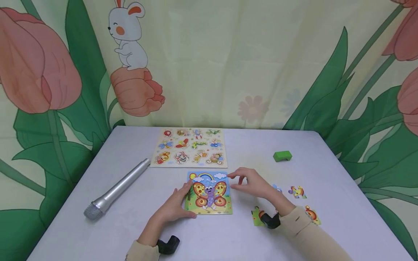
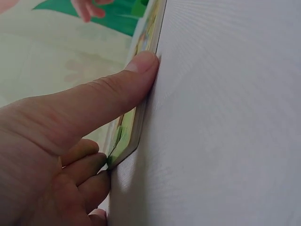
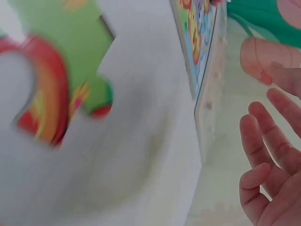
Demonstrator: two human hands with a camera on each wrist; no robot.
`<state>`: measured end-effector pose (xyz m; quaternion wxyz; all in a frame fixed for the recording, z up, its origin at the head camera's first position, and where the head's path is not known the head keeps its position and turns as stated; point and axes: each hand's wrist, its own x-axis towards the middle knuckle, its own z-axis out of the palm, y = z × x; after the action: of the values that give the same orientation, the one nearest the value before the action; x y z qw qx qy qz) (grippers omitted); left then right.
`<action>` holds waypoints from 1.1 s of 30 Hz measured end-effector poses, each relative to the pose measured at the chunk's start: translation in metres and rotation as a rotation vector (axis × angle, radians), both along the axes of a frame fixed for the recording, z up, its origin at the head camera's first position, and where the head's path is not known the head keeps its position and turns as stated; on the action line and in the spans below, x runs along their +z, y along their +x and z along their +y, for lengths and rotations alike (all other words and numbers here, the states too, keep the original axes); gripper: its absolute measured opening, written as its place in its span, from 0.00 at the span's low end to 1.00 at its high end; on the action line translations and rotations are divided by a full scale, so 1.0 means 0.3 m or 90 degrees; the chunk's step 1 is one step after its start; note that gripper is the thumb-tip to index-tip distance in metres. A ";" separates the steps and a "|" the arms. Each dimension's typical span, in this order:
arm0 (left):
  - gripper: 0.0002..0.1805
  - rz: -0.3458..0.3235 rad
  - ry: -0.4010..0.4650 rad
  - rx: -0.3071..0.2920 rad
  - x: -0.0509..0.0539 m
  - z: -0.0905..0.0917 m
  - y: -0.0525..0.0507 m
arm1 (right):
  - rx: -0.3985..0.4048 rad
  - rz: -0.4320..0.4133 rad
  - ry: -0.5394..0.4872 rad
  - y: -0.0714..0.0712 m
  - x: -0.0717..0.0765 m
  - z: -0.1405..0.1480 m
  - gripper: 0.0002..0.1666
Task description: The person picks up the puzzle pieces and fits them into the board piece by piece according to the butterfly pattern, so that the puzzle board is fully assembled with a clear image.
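Observation:
A square butterfly puzzle [image 1: 209, 197] lies flat in the middle of the table. My left hand [image 1: 174, 204] holds it at its lower-left side, fingers along the left edge and thumb at the bottom edge. In the left wrist view the thumb of that hand [image 2: 84, 108] presses the side of the puzzle [image 2: 126, 134]. Just off the upper-right corner is my right hand [image 1: 253, 183], fingers loosely bent and nothing between them. The right wrist view shows this hand [image 3: 275, 165] with fingers apart, beside the puzzle [image 3: 200, 33].
Behind the puzzle lies an insect peg board [image 1: 192, 148]. A silver microphone [image 1: 121, 186] is at left, a green block [image 1: 282, 156] at back right. Several loose pieces lie around my right forearm, among them a colourful one [image 1: 297, 192] and a green one [image 1: 258, 218].

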<state>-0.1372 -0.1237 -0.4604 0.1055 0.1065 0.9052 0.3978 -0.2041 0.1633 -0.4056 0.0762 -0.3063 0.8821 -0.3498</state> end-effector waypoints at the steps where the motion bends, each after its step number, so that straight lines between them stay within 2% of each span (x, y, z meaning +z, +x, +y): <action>1: 0.59 -0.002 0.000 0.002 0.001 0.001 0.000 | -0.009 0.002 0.000 0.002 0.002 0.024 0.21; 8: 0.59 -0.005 -0.004 0.008 0.006 0.004 0.002 | -0.051 0.041 -0.010 0.026 0.000 0.188 0.22; 14: 0.58 -0.005 -0.013 0.008 0.010 0.005 0.005 | -0.080 0.068 -0.003 0.039 -0.009 0.291 0.23; 27: 0.58 0.003 -0.009 0.005 0.011 0.010 0.004 | -0.145 -0.055 0.116 0.041 -0.030 0.434 0.26; 33: 0.58 0.002 -0.013 0.006 0.011 0.008 0.006 | -0.175 -0.056 0.153 0.054 -0.057 0.455 0.25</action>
<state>-0.1354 -0.1212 -0.4571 0.1034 0.1018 0.9100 0.3885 -0.1879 0.2998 -0.4227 0.1022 -0.1559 0.9468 -0.2623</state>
